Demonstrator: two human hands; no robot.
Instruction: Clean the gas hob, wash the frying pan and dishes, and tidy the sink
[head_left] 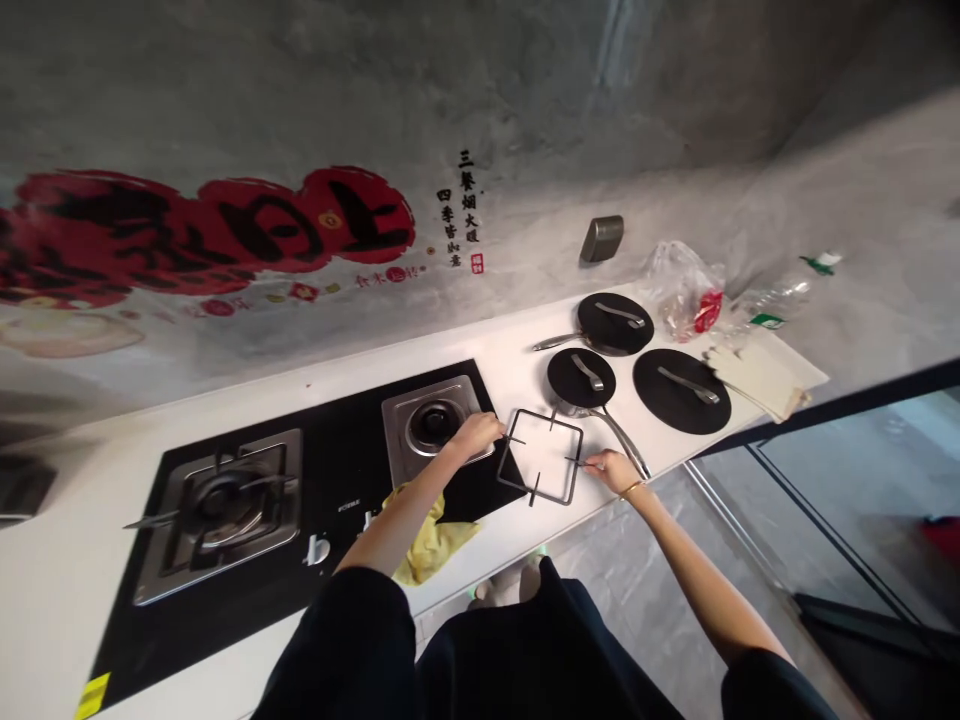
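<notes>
A square black pan support (578,457) from the gas hob is held between my two hands, over the white counter and the hob's right edge. My left hand (480,434) grips its left side, fingers closed on the bar. On its right side, my right hand (611,470) pinches the bar near a prong. To the left, the right burner (435,428) lies bare in its steel tray. A yellow cloth (431,545) rests on the front edge of the hob, partly behind my left forearm.
The left burner (221,505) carries its own support, with a long metal utensil across it. At right stand a lidded saucepan (574,385), a lidded frying pan (611,330) and a large black lid (675,400). Behind are gloves (757,378), a plastic bag (679,285) and a bottle (780,295).
</notes>
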